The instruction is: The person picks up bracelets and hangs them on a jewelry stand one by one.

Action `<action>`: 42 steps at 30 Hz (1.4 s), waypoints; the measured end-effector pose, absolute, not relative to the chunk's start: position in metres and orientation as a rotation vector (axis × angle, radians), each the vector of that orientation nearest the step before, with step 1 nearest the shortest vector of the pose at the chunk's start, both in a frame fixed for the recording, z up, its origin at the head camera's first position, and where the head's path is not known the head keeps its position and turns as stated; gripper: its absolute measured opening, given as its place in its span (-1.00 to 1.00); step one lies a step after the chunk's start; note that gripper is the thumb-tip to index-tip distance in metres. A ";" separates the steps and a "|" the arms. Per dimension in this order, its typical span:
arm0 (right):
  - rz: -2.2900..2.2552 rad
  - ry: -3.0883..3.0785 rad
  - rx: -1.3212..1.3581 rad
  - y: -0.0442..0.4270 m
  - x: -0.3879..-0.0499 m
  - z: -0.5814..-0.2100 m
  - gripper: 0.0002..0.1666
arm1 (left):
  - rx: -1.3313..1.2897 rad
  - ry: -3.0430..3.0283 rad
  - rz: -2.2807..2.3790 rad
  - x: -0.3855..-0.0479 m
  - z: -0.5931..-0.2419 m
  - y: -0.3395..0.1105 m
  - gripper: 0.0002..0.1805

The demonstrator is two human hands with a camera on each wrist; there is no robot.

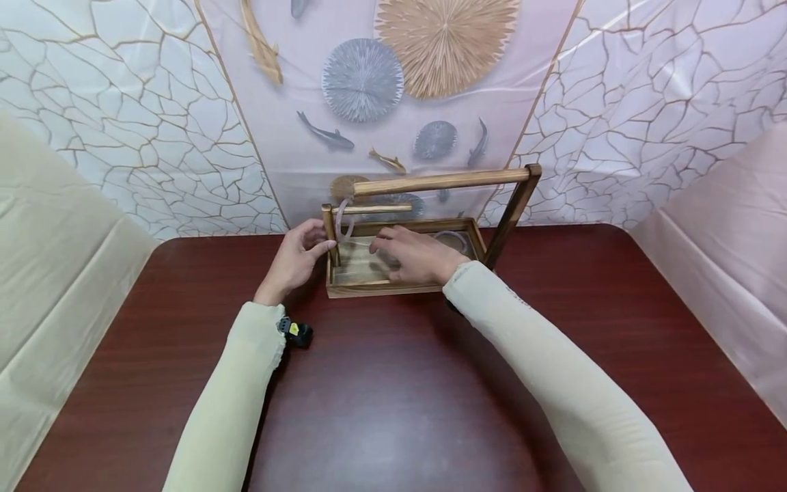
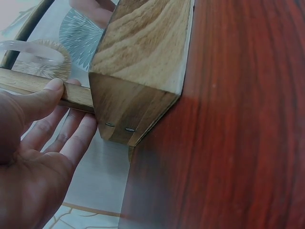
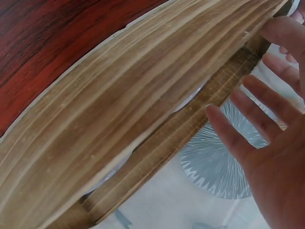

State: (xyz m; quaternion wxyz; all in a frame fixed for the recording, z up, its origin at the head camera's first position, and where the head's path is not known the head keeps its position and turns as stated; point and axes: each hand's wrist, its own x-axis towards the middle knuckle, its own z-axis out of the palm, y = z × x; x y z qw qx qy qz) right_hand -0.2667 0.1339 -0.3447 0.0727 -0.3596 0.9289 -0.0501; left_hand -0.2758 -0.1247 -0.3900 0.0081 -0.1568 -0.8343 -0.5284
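Presently, the wooden stand (image 1: 443, 182) has a pale ring (image 1: 339, 222) beside its short post (image 1: 328, 222), which the left hand (image 1: 297, 256) pinches. The right hand (image 1: 417, 255), separate, is over the base (image 1: 381, 290), its fingers spread. The stand is at the far side of the table (image 1: 381, 383).

L fingers (image 1: 312, 227) on wdn post (image 1: 328, 219), pale ring (image 1: 339, 220) nr it; R fingers (image 1: 384, 242) over tray (image 1: 369, 291) on tbl (image 1: 381, 396).

A brown wooden rack (image 1: 384, 290) with two barred posts (image 1: 512, 219) is set upright at the table's (image 1: 393, 410) far edge. A pale ring (image 1: 339, 217) is hung beside the shorter left post (image 1: 328, 222); another ring (image 1: 451, 233) is partly seen at the tray's (image 1: 356, 290) right end.
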 end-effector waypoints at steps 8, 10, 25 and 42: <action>-0.089 2.770 -1.032 0.133 -0.279 -0.345 -0.33 | -0.491 -2.577 -1.695 -0.277 -0.388 -0.121 -0.67; -0.077 2.766 -1.006 0.132 -0.280 -0.345 -0.30 | -0.486 -2.578 -1.701 -0.277 -0.387 -0.120 -0.67; 0.049 2.701 -0.844 0.127 -0.293 -0.343 -0.22 | -0.485 -2.574 -1.710 -0.277 -0.388 -0.120 -0.67; 0.008 2.650 -0.765 0.128 -0.305 -0.344 -0.14 | -0.471 -2.586 -1.691 -0.275 -0.389 -0.123 -0.66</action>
